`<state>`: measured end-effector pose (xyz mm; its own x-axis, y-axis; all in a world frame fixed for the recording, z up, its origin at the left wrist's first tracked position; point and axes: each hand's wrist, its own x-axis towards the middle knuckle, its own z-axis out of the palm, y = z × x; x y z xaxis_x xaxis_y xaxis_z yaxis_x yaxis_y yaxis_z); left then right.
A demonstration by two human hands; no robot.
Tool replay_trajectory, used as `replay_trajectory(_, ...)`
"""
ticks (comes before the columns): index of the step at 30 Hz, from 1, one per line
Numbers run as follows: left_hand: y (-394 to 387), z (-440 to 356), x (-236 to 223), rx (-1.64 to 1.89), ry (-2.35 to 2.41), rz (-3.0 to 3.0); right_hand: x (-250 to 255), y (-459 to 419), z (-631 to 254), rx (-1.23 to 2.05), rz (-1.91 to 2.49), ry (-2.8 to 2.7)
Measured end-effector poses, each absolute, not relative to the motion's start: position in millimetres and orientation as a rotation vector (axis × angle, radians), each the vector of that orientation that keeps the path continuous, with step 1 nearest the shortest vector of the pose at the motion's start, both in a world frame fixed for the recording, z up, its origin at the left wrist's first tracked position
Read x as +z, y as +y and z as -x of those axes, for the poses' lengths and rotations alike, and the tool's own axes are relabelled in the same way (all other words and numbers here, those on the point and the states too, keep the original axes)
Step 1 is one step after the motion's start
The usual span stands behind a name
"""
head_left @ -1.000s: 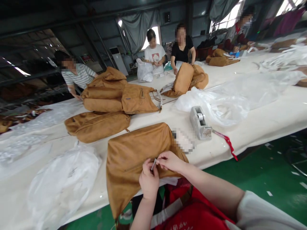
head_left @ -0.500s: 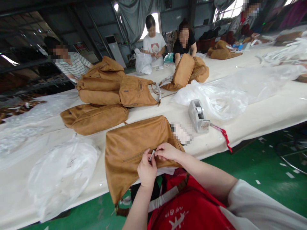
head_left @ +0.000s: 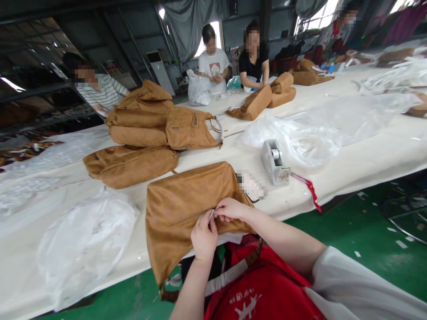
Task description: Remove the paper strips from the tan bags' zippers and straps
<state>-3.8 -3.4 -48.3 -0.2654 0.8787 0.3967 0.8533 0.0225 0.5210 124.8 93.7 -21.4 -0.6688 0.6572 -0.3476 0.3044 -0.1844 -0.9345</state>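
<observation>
A tan suede-like bag [head_left: 187,209] lies flat at the near edge of a long white table [head_left: 367,164], its lower corner hanging over the edge. My left hand [head_left: 203,238] and my right hand [head_left: 230,210] meet on the bag's zipper end. Both pinch a small silvery zipper pull [head_left: 211,216] between their fingertips. Both hands are closed. A zipper line [head_left: 187,218] runs to the left from the pull.
A grey tape dispenser [head_left: 274,162] with a red strip stands right of the bag. Clear plastic bags [head_left: 83,240] lie at left and behind [head_left: 300,138]. A stack of tan bags [head_left: 147,129] sits mid-table. Several other people work along the far side. The floor is green.
My hands stay pinched on the zipper pull, almost unmoved. The person in black at the far side has laid a tan bag down flat and stacked another on it.
</observation>
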Motion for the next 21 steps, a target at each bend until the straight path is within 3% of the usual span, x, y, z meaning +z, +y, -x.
replay_trajectory(7, 10, 20, -36, 1.157, 1.790, -1.167, -23, 91, -130, 1.903, 1.098, -1.908)
replay_trajectory(15, 4, 5, -34, 1.302, 1.701, -0.991, -38, 84, -118, 1.781, 1.085, -1.872)
replay_trajectory(21, -5, 0, -39, 1.338, 1.878, -1.186, -35, 85, -118, 1.757, 1.101, -1.845)
